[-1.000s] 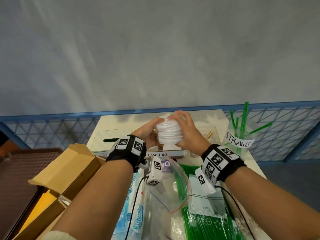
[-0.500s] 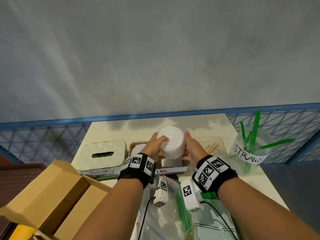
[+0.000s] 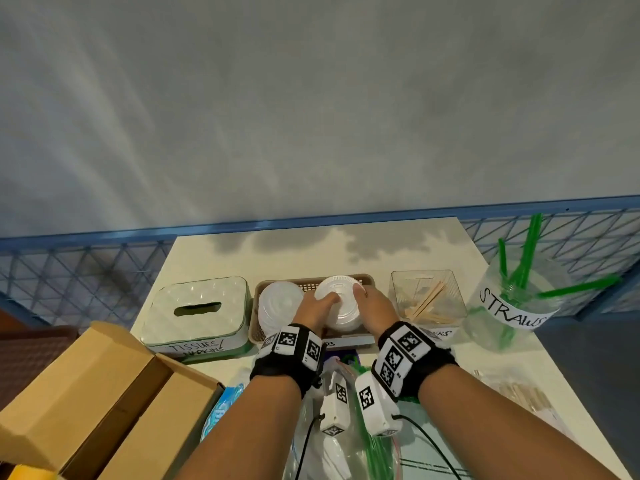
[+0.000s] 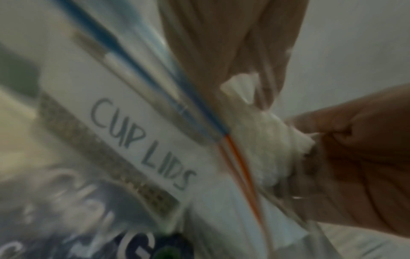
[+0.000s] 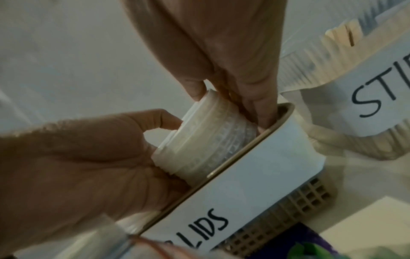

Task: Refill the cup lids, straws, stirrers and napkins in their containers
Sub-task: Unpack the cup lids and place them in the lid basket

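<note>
Lid refill: left hand point(image 3: 317, 308) and right hand point(image 3: 375, 306), fingers curled, grip the lid stack point(image 3: 341, 306) inside the basket point(image 3: 363, 279). Next, probably: release, withdraw.

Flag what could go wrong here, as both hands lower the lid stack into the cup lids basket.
The lid stack is gripped only at its sides by the left hand and right hand, so it may fan apart on release. It could also bump the neighbouring lid pile in the basket. Right-hand fingers sit wedged against the basket wall and might tip the stack when withdrawn.
</note>
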Tool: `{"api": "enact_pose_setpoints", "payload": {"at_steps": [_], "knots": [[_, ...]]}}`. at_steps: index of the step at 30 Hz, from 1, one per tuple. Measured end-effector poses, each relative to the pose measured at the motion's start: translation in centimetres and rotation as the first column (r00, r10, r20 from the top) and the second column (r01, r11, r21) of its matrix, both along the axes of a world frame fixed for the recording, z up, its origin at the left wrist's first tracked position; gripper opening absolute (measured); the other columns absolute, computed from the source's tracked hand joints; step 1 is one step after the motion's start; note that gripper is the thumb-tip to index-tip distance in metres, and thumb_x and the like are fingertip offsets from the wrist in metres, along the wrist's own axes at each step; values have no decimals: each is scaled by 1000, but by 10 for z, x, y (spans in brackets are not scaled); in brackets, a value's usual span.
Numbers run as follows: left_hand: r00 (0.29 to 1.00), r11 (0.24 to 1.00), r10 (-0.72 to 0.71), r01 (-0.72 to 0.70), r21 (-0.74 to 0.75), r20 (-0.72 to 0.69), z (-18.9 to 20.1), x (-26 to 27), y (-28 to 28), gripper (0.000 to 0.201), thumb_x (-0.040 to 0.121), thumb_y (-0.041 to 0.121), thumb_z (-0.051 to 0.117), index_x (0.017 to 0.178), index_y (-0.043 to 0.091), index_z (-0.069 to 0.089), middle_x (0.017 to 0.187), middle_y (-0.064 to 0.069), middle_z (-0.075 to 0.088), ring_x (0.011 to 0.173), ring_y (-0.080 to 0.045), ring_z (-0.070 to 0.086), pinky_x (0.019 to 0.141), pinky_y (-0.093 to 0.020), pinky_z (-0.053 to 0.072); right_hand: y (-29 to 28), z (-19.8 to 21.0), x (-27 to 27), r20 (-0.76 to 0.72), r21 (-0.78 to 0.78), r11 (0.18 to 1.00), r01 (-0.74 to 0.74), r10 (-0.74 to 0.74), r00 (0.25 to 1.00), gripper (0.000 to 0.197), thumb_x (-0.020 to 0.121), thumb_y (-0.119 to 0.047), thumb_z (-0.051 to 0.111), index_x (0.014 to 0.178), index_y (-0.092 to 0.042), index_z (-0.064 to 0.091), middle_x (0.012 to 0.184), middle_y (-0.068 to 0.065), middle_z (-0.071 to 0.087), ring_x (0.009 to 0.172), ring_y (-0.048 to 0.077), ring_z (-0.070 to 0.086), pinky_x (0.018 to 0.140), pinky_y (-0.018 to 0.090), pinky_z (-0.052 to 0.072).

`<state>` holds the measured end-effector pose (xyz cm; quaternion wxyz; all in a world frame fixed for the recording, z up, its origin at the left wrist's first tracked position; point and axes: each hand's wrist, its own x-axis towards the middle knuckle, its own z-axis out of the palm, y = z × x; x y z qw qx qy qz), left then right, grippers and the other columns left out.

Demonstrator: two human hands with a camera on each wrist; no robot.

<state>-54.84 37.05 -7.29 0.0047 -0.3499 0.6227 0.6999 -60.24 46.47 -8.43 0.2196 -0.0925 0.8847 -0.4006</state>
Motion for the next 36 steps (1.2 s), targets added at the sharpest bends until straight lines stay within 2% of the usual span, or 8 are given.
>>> {"api": "enact_pose_setpoints", "payload": {"at_steps": [3,10,14,16,22,25,28,36], "knots": [[999,998,-11,13,-55,45,-34,-13,-7,72,60,32,62,125,4,48,117,-20,59,106,-37,58,94,-55,48,1,-1,1,-50,21,1000,4,-3,999,37,101,-27,32,124,-6,51,120,17,59,106,29,56,76,24,35],[996,980,-51,63,-191,68,-19,-10,1,48,82,22,60,123,-2,50,117,-23,60,107,-37,58,96,-49,47,2,-3,5,-121,71,996,-55,64,991,41,97,-17,42,137,-8,35,130,16,52,116,30,52,90,30,41],[989,966,-90,116,-232,118,-30,-15,-1,88,62,55,56,130,-1,46,125,-19,56,114,-35,55,100,-48,44,4,-6,6,-221,109,991,-78,100,970,49,96,-14,44,142,-10,28,145,10,35,130,28,39,105,35,36],[974,942,-130,179,-285,184,-9,-9,3,71,81,44,52,132,-4,42,129,-19,52,117,-34,51,102,-40,41,4,-10,6,-279,107,990,-96,122,953,52,94,-12,48,143,-13,29,148,6,30,132,27,35,109,37,34],[909,595,-229,415,-688,349,23,8,4,27,97,10,37,116,-6,48,120,-21,57,112,-33,52,87,-33,38,3,-17,6,-334,110,979,-175,202,921,60,89,-7,55,143,-18,32,150,5,26,134,25,33,110,32,32],[947,407,-218,309,-859,238,31,21,-7,27,94,4,41,116,0,56,117,-17,60,106,-29,56,88,-30,41,4,-15,6,-304,150,969,-194,232,924,61,89,-7,55,144,-19,31,150,6,26,134,26,33,109,33,35],[982,348,-83,187,-919,168,26,29,-31,43,93,5,45,136,12,42,139,-16,40,123,-30,45,101,-38,42,6,-13,7,-236,181,960,-212,252,938,61,91,-8,53,145,-17,27,150,9,28,135,27,32,108,33,33],[884,392,-70,451,-802,463,-8,40,-51,50,93,5,43,142,6,30,148,-19,26,129,-29,42,107,-35,38,10,-16,9,-230,233,956,-180,234,945,50,92,-7,46,141,-5,31,142,13,38,125,29,44,100,33,38]]}}
